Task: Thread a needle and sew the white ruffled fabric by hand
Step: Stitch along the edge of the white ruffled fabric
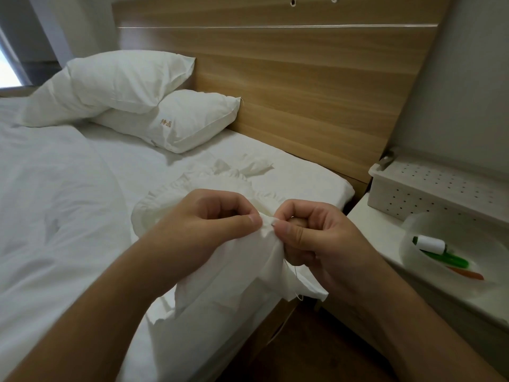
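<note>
Over the bed (82,216) edge, my left hand (217,230) pinches the white ruffled fabric (234,271) while my right hand (311,238) pinches the needle (274,222) at its fold. If the loose thread (296,285) snags, I judge the stitch may pucker.

Head-worn view, forward-down, close over bed (68,216)

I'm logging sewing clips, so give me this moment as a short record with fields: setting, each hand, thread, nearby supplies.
setting: bed with white sheets, wooden headboard
left hand: pinches the white ruffled fabric
right hand: grip on thin metal needle at the fabric's fold
thread: trails below the right hand
supplies: translucent round bowl holding white thread spool
</note>
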A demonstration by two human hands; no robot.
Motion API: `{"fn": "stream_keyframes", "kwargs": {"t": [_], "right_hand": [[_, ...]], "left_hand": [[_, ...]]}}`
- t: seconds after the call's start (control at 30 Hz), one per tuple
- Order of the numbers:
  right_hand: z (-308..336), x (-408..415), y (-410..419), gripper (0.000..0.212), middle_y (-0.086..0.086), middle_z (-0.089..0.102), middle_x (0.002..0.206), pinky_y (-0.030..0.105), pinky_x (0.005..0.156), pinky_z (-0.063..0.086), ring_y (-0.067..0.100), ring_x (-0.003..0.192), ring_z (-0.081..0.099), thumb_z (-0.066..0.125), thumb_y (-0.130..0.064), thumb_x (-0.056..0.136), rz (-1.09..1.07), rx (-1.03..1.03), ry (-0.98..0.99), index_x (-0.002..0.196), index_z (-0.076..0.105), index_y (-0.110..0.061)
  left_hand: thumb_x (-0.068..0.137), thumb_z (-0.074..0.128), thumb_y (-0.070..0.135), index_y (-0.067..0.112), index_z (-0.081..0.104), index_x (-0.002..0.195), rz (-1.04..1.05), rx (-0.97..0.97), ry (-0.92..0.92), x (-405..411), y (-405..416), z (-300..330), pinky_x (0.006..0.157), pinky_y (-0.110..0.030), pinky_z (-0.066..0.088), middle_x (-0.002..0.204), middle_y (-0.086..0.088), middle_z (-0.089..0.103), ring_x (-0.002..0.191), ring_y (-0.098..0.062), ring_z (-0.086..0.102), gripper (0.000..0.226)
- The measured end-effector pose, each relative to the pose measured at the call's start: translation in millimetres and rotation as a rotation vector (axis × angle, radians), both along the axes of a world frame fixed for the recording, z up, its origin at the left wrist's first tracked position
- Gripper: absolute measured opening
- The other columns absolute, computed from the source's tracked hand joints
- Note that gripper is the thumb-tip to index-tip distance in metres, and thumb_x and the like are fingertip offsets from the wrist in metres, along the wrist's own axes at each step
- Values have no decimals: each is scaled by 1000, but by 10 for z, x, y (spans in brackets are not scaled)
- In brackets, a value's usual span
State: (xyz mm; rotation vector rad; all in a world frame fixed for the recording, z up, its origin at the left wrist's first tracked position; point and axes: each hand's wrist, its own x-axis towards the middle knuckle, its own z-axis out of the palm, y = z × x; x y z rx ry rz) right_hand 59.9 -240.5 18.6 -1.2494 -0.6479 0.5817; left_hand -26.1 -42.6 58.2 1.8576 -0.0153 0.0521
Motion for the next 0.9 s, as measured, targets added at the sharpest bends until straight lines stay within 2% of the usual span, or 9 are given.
{"fn": "stream_keyframes", "kwargs": {"t": [0.13, 0.23, 0.33, 0.5, 0.6, 0.7, 0.9], "right_hand": [[5, -13, 21, 13, 25, 20, 68, 35, 56, 20, 25, 58, 19, 72, -16, 86, 32, 11, -6, 83, 67, -5], [7, -19, 16, 20, 22, 19, 66, 33, 54, 20, 24, 57, 18, 77, -24, 80, 56, 28, 4, 80, 66, -6], [4, -21, 16, 21, 15, 22, 62, 27, 51, 24, 17, 53, 22, 79, -27, 78, 75, 53, 18, 79, 67, -10], [9, -34, 45, 18, -1, 34, 53, 22, 48, 31, 10, 48, 29, 77, -23, 80, 63, 101, 34, 90, 65, -14], [9, -49, 52, 19, -2, 36, 52, 24, 50, 30, 11, 49, 30, 75, -20, 83, 26, 104, 11, 95, 61, -14], [4, -70, 59, 27, 1, 33, 53, 25, 50, 31, 12, 50, 30, 78, -25, 81, 5, 99, 2, 95, 58, -13], [45, -92, 65, 29, 5, 35, 56, 25, 51, 35, 14, 52, 34, 78, -28, 84, -37, 81, -4, 98, 59, -11]], "left_hand": [[88, 74, 34, 17, 81, 85, -22, 32, -9, 19, -35, -30, 78, -38, 54, 88, -18, 75, 80, -21, 70, 18], [87, 73, 37, 19, 81, 85, -54, 4, -19, 31, -53, -54, 78, -39, 52, 87, -18, 75, 79, -22, 68, 20], [84, 75, 46, 20, 81, 87, -80, -24, -16, 35, -64, -73, 78, -38, 52, 87, -15, 76, 81, -20, 68, 26], [90, 70, 33, 21, 82, 87, -65, -50, -28, 41, -79, -99, 80, -36, 53, 87, -12, 76, 83, -17, 69, 18], [91, 70, 34, 19, 83, 90, -56, -47, -31, 44, -85, -105, 86, -48, 56, 94, -17, 78, 88, -27, 73, 19], [92, 70, 36, 18, 82, 94, -45, -18, -24, 49, -100, -115, 98, -63, 55, 98, -17, 78, 101, -42, 73, 22], [92, 68, 36, 18, 83, 95, 0, -35, -27, 61, -128, -116, 101, -64, 55, 98, -16, 78, 102, -40, 73, 23]]}}
